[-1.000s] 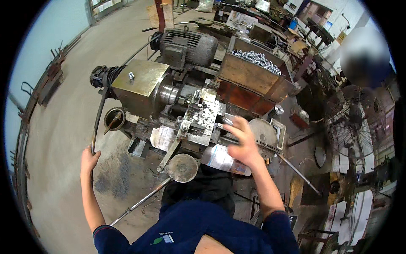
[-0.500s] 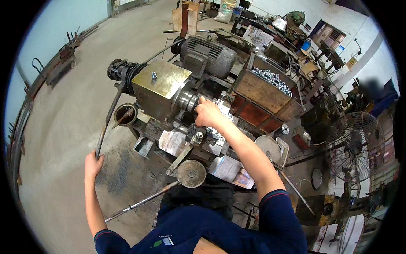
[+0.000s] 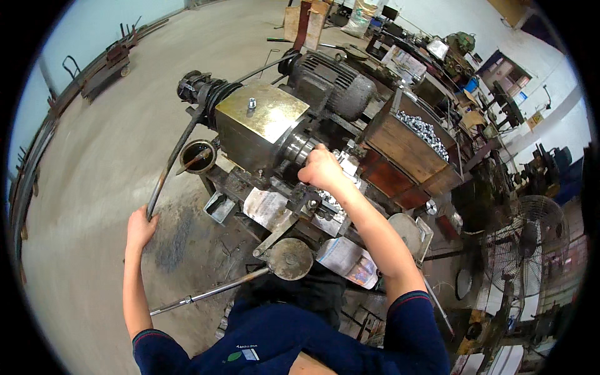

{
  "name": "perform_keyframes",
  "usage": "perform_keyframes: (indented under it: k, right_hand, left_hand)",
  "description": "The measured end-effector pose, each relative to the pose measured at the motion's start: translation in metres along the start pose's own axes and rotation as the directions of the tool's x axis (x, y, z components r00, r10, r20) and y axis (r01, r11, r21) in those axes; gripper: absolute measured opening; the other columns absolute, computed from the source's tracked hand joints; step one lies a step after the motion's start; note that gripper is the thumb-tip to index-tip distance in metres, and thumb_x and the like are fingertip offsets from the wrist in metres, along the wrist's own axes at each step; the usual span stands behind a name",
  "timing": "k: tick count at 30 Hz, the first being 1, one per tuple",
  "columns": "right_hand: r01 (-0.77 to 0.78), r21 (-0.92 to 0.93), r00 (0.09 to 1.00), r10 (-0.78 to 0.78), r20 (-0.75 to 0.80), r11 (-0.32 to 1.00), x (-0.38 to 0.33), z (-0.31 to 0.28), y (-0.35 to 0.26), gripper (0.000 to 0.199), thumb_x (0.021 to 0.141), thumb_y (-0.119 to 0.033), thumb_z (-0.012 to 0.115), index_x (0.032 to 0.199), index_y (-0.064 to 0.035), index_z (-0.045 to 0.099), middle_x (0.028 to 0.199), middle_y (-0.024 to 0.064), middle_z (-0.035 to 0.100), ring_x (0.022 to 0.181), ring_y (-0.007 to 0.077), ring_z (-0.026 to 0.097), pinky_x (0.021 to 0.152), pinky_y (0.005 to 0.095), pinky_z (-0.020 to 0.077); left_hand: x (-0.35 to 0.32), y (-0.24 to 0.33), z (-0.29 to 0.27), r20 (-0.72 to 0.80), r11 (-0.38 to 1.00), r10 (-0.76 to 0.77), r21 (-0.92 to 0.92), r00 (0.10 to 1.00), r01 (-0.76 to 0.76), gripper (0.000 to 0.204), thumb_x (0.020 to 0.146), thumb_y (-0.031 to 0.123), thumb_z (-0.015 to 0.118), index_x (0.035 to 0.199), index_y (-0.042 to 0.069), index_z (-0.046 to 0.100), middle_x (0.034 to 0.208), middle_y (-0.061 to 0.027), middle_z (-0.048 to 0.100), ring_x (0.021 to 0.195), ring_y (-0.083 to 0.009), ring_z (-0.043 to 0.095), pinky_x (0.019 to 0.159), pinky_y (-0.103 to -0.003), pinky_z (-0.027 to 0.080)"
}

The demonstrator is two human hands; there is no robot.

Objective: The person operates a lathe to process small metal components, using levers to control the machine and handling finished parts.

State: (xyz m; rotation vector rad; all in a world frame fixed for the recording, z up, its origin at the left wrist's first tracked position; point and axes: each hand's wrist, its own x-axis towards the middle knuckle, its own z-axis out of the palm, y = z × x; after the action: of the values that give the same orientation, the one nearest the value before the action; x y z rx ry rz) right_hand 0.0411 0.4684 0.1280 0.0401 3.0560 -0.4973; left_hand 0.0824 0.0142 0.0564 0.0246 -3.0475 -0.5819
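**Two hands on a big metal machine**

The long dark lever (image 3: 178, 153) is a thin bent bar. It runs down from the left end of the machine (image 3: 262, 128) toward the floor (image 3: 94, 187). It looks like hard steel, so it is likely stiff and heavy and will not bend in the hand. It may be oily and a bit slippery. The best place to hold it is at its low, free end, where a push or pull is easiest.

The left hand (image 3: 140, 228) is right there, closed around the bottom of the lever.

The right hand (image 3: 322, 169) is curled into a fist at the middle of the machine, just next to the round shiny spindle (image 3: 300, 150). It seems to grip something small, but I cannot tell what, because the fingers hide it. Little silver parts (image 3: 331, 203) lie just under this hand. They look small, hard and light, easy to pinch but easy to drop.

A second shiny rod (image 3: 206, 292) with a round disc (image 3: 289, 258) at its end sticks out near the person's body.

Behind the machine sits a grey motor (image 3: 331, 84). To the right is a wooden box (image 3: 406, 147) full of small silver pieces. Far right stands a fan (image 3: 531, 240).
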Motion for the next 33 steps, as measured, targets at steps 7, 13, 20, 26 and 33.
perform_keyframes:
  k: [7,13,20,26,33]
  right_hand:
    - [0.059,0.028,0.996,-0.057,-0.063,0.998,-0.005,-0.014,-0.021,0.022,0.054,-0.013,0.058,0.069,0.0025,0.055,0.132,0.0307,0.033,0.093,0.0486,0.055,0.085,0.0432,0.0461]
    - [0.103,-0.003,0.99,-0.103,-0.094,0.995,0.001,-0.008,-0.023,0.018,0.054,-0.013,0.058,0.065,0.0004,0.052,0.134,0.0288,0.034,0.091,0.0481,0.056,0.084,0.0427,0.0465]
    - [0.107,-0.028,0.994,-0.108,-0.022,0.994,-0.005,-0.015,-0.019,0.021,0.054,-0.015,0.058,0.072,-0.004,0.059,0.134,0.0297,0.034,0.089,0.0453,0.058,0.081,0.0426,0.0477]
    - [0.352,0.275,0.877,-0.212,-0.431,0.895,-0.08,-0.043,0.019,0.03,0.055,-0.011,0.06,0.084,-0.0034,0.06,0.126,0.0196,0.046,0.092,0.0322,0.059,0.08,0.0341,0.0462]
    - [0.021,0.256,0.861,0.112,-0.497,0.967,-0.204,-0.058,0.122,0.034,0.055,-0.012,0.06,0.088,-0.0025,0.061,0.117,0.0166,0.053,0.101,0.0314,0.056,0.084,0.0343,0.0448]
  left_hand:
    - [0.011,-0.023,0.007,-0.043,0.974,0.001,0.226,0.999,0.009,0.017,0.071,0.016,0.061,0.077,0.0,0.058,0.074,-0.0213,0.061,0.073,-0.0392,0.059,0.066,-0.046,0.047]
    - [0.098,-0.098,-0.037,-0.126,0.882,-0.03,0.464,0.992,0.086,0.016,0.067,0.007,0.056,0.079,0.006,0.066,0.077,-0.0178,0.063,0.076,-0.0333,0.062,0.068,-0.042,0.049]
    - [0.125,-0.107,-0.033,-0.104,0.86,-0.181,0.466,0.978,0.209,0.023,0.072,0.005,0.052,0.088,0.009,0.068,0.088,-0.0181,0.064,0.085,-0.0315,0.063,0.074,-0.041,0.05]
    - [0.092,-0.027,0.044,-0.557,0.88,0.124,-0.322,0.822,-0.351,0.026,0.081,0.01,0.054,0.104,0.003,0.062,0.087,-0.0141,0.065,0.083,-0.0259,0.063,0.077,-0.037,0.048]
    - [0.069,0.025,0.224,0.265,0.964,0.265,-0.084,0.927,-0.251,0.037,0.07,0.024,0.066,0.105,0.012,0.062,0.086,-0.0181,0.064,0.079,-0.0347,0.063,0.069,-0.043,0.05]
